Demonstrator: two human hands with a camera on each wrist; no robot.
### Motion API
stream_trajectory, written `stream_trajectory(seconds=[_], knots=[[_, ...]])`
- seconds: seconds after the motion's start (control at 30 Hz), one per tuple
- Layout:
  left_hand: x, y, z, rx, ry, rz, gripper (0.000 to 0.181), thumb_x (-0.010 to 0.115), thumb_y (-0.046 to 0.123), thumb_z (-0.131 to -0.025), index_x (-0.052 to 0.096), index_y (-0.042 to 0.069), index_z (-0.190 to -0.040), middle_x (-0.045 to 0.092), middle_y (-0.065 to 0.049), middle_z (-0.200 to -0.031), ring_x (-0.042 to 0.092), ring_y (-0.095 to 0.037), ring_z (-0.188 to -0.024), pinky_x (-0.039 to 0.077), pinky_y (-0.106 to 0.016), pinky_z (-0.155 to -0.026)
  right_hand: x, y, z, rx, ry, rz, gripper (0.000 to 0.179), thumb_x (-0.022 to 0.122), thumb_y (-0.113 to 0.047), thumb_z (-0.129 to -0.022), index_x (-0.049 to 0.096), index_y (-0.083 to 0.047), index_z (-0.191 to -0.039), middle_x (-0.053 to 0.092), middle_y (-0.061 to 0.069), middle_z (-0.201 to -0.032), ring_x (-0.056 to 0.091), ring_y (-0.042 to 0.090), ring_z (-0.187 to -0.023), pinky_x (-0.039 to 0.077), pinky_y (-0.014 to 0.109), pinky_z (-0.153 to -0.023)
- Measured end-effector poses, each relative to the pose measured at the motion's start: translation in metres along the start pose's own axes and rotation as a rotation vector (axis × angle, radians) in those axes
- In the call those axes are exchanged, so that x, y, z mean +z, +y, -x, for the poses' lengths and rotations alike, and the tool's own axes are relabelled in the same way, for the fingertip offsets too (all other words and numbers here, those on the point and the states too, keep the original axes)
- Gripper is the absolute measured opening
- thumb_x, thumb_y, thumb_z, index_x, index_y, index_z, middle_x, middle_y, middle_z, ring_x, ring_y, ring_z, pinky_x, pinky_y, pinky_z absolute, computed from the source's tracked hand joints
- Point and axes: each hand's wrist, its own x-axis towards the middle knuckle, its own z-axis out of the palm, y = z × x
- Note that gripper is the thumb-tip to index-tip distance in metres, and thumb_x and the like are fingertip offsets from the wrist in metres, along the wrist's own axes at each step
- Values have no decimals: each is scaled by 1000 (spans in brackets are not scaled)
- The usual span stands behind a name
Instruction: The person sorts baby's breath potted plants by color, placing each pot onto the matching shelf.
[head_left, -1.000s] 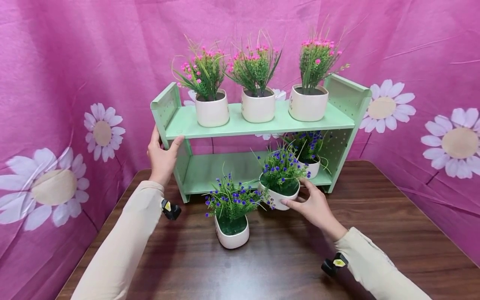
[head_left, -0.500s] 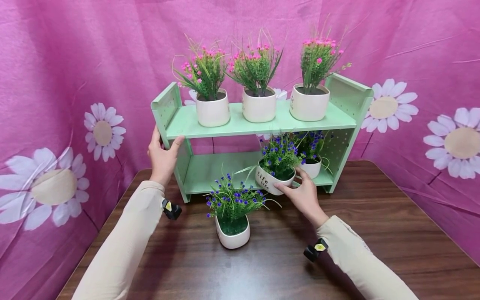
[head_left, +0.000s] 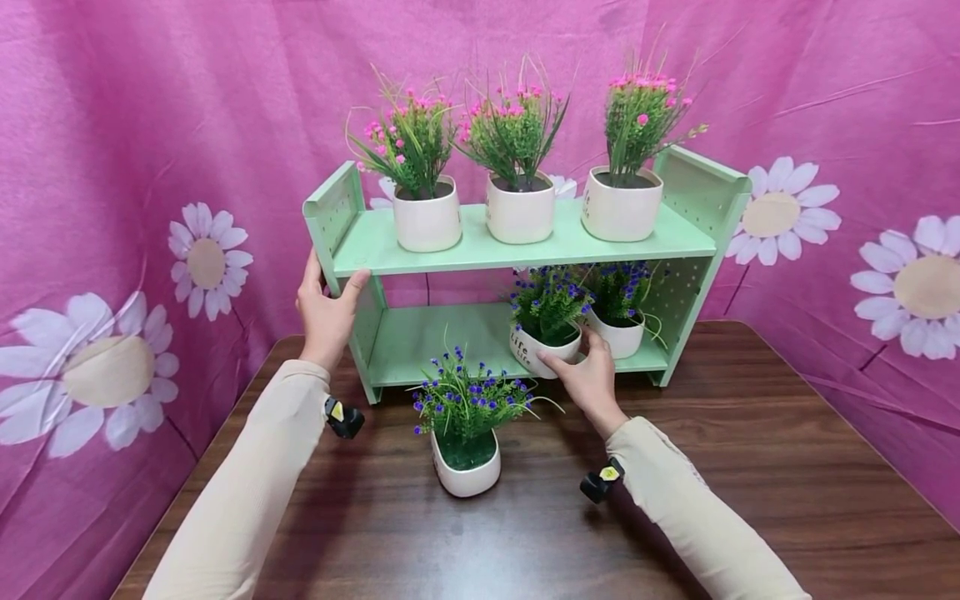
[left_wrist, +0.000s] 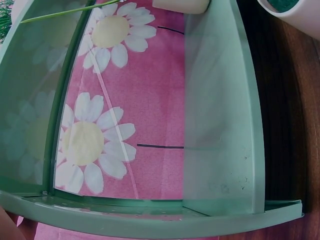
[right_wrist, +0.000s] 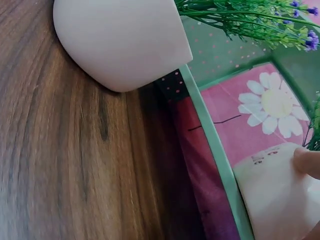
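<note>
My right hand (head_left: 588,375) grips a white pot of purple-blue flowers (head_left: 536,354) by its side, at the front of the lower board of a green two-tier shelf (head_left: 442,333). In the right wrist view the pot (right_wrist: 270,195) overlaps the board's edge, and a fingertip (right_wrist: 307,162) presses its wall. My left hand (head_left: 327,317) holds the shelf's left side panel, thumb in front and fingers around the outside. On the lower board, right of the held pot, stands another purple-flowered pot (head_left: 622,337). A third purple-flowered pot (head_left: 465,479) stands on the table in front of the shelf.
On the upper board stand three white pots with pink flowers, at left (head_left: 427,221), middle (head_left: 520,212) and right (head_left: 622,208). The shelf rests on a dark wooden table (head_left: 360,517). Behind hangs a pink cloth (head_left: 240,100) printed with white daisies.
My right hand has moved the held pot back and left, from in front of the shelf to the lower board, turning it so its lettering shows. The left hand stays on the panel.
</note>
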Motion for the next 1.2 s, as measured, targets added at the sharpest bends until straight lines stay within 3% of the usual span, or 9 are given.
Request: stream_trajectory(seconds=[0.33, 0.7, 0.93, 1.2], knots=[[0, 0, -1, -1, 4, -5, 74, 76, 26, -83, 39, 27, -147, 53, -4, -139, 49, -9, -123, 44, -29, -99, 18, -3, 8, 9, 79, -23, 86, 81, -24, -76, 36, 1, -144, 40, 26, -129, 41, 35, -118, 36, 44, -100], [0, 0, -2, -2, 15, -15, 75, 77, 26, -82, 39, 25, -147, 54, -4, -138, 50, -9, -122, 44, -29, -99, 12, 3, 18, -63, -64, -84, 78, 72, -15, -86, 28, 3, -148, 36, 28, -142, 41, 40, -128, 40, 48, -105], [1, 1, -2, -2, 8, -10, 75, 76, 27, -83, 38, 25, -148, 53, -4, -139, 50, -10, -123, 45, -29, -99, 10, 6, 18, -67, -71, -147, 75, 73, -10, -85, 33, 4, -146, 44, 27, -135, 47, 40, -123, 40, 46, -105], [1, -1, -1, -12, 0, 1, 74, 75, 26, -83, 38, 27, -147, 52, -4, -139, 49, -10, -124, 44, -34, -101, 17, 8, 13, -92, -109, -255, 65, 70, -5, -86, 36, 10, -140, 39, 30, -134, 40, 42, -129, 33, 43, -111]])
